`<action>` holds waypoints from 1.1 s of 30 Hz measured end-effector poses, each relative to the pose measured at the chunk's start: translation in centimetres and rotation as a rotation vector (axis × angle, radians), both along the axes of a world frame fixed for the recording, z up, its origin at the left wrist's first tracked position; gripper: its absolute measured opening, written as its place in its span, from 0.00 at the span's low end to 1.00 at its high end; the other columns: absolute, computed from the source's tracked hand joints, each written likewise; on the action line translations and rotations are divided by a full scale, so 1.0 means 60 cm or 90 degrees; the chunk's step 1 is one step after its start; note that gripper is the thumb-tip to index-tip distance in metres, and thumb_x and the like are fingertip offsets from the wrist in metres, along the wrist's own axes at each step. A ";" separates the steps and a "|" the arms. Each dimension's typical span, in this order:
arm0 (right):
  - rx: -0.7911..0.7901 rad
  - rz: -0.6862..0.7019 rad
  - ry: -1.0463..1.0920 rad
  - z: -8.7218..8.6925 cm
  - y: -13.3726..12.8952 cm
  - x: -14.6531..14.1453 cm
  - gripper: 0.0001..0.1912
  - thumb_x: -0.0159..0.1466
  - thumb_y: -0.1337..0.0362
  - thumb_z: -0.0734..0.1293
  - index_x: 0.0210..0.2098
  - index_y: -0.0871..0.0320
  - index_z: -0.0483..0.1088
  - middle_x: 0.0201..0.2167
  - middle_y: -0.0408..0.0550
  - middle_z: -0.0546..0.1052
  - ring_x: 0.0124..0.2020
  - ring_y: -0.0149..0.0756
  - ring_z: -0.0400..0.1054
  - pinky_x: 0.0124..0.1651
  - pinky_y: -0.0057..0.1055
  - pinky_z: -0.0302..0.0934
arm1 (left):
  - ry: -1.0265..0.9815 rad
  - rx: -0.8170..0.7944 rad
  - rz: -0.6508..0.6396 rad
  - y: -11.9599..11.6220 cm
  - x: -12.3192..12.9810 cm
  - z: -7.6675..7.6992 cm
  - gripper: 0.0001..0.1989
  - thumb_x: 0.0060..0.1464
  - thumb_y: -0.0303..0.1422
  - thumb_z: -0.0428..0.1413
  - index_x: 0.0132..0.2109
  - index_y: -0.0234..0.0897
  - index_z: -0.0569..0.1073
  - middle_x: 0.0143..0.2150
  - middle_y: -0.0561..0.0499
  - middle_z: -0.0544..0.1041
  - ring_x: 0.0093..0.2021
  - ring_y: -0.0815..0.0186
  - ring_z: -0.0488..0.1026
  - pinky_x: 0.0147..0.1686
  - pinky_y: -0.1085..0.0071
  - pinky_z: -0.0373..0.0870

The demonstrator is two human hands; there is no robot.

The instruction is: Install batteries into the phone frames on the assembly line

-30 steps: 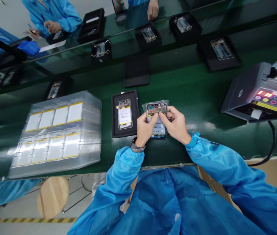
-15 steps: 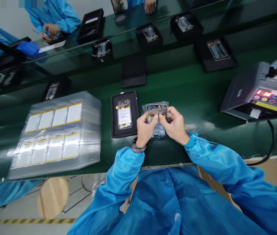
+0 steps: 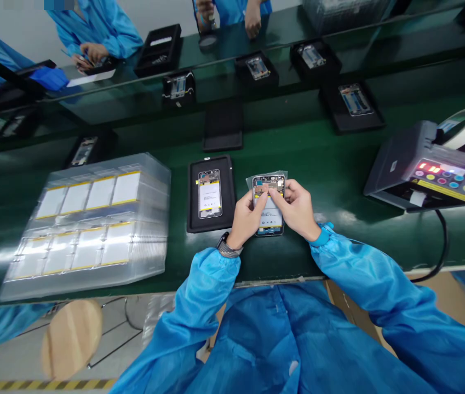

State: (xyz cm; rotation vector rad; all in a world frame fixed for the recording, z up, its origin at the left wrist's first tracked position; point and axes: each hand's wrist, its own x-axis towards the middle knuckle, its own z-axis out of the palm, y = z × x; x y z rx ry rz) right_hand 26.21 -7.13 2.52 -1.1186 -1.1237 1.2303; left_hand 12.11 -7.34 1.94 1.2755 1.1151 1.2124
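Note:
An opened phone (image 3: 270,218) with a white battery and exposed circuit board is held between both my hands near the table's front edge. My left hand (image 3: 248,218) grips its left side, thumb on the upper part of the board. From the right, my right hand (image 3: 298,209) wraps round the other side, its thumb close to the left one. A clear film (image 3: 250,180) sticks out behind the phone's top. Just left, a second opened phone (image 3: 210,194) with a battery lies in a black tray (image 3: 193,219).
Stacked clear plastic trays (image 3: 154,219) of white batteries stand at the left. A grey tape dispenser (image 3: 400,158) with lit buttons is at the right. Behind are an empty black tray (image 3: 223,128) and several phone frames in black trays. People in blue work across the table.
Both thumbs have moved up onto the phone's board, uncovering more of the battery. The camera view has shifted slightly.

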 end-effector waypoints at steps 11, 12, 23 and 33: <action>0.013 -0.045 0.033 0.015 0.019 0.016 0.27 0.55 0.41 0.76 0.35 0.56 0.66 0.30 0.46 0.79 0.27 0.34 0.72 0.29 0.29 0.66 | -0.126 -0.132 -0.207 0.009 -0.014 0.000 0.25 0.53 0.41 0.68 0.55 0.35 0.74 0.50 0.44 0.82 0.44 0.58 0.80 0.46 0.64 0.77; 0.006 -0.043 0.029 0.016 0.024 0.020 0.27 0.55 0.41 0.76 0.35 0.56 0.66 0.31 0.46 0.79 0.28 0.35 0.73 0.29 0.29 0.66 | -0.140 -0.150 -0.223 0.010 -0.015 -0.001 0.26 0.53 0.40 0.68 0.55 0.35 0.74 0.49 0.44 0.82 0.44 0.57 0.81 0.47 0.63 0.78; -0.044 -0.230 -0.234 0.062 -0.102 0.231 0.21 0.60 0.46 0.74 0.34 0.60 0.76 0.28 0.52 0.81 0.26 0.35 0.74 0.29 0.29 0.67 | -0.208 -0.196 -0.094 0.016 -0.011 -0.003 0.32 0.45 0.41 0.72 0.55 0.32 0.74 0.51 0.40 0.81 0.48 0.53 0.81 0.49 0.60 0.78; -0.118 -0.528 -0.131 0.047 -0.135 0.352 0.23 0.47 0.50 0.81 0.27 0.63 0.74 0.24 0.55 0.80 0.19 0.33 0.72 0.18 0.23 0.62 | -0.244 -0.218 -0.014 0.019 -0.011 0.001 0.32 0.42 0.40 0.73 0.53 0.34 0.75 0.50 0.42 0.82 0.47 0.54 0.81 0.44 0.62 0.81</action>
